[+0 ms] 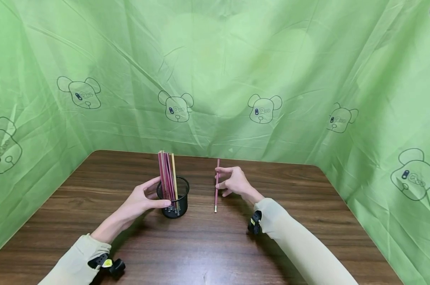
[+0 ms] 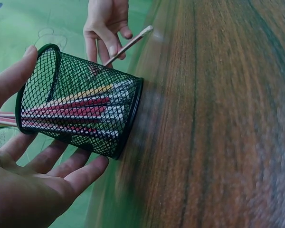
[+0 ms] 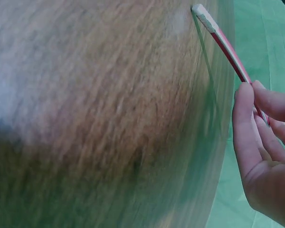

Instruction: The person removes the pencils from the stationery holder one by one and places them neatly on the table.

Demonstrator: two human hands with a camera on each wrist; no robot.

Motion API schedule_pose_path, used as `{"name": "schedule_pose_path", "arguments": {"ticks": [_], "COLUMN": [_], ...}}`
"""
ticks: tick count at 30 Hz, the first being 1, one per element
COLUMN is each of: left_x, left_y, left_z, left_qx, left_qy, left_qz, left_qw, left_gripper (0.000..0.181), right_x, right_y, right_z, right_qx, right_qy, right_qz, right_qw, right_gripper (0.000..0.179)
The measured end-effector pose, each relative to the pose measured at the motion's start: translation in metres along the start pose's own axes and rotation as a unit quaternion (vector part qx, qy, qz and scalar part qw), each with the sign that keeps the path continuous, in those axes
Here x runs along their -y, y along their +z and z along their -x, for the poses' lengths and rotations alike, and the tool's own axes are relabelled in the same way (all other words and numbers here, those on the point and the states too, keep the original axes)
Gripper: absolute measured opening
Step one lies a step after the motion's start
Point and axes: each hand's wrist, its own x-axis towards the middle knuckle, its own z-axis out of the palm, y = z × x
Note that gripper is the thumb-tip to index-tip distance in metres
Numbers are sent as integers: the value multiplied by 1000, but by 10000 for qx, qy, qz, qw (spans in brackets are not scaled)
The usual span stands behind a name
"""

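desk [image 3: 99,118]: wood grain smeared by blur in both wrist views | pencil [image 3: 228,50]: far end hidden behind right hand [image 3: 266,147], itself cut by frame edge | mesh cup [image 2: 80,107]: pencil tips ran off left edge | left hand [image 2: 33,180]: palm cropped at bottom

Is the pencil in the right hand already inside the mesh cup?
No, the right hand pinches the pencil upright, apart from the mesh cup, which the left hand holds.
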Motion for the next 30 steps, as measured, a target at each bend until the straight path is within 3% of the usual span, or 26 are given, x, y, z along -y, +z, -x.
{"name": "schedule_pose_path", "arguments": {"ticks": [5,30], "left_x": [-1,-1], "left_y": [0,0], "left_z": [0,0], "left_qx": [7,-4], "left_qy": [2,-36], "left_qz": [-34,-42], "left_qw": [10000,10000], "left_gripper": [97,97], "right_x": [-2,-2], "right_y": [1,11], "right_z": [-2,-10], "right_qx": [22,517], "right_qy": [-18,336], "right_qz": [300,282], "right_qw": [9995,9977], "right_gripper": [64,63]}}
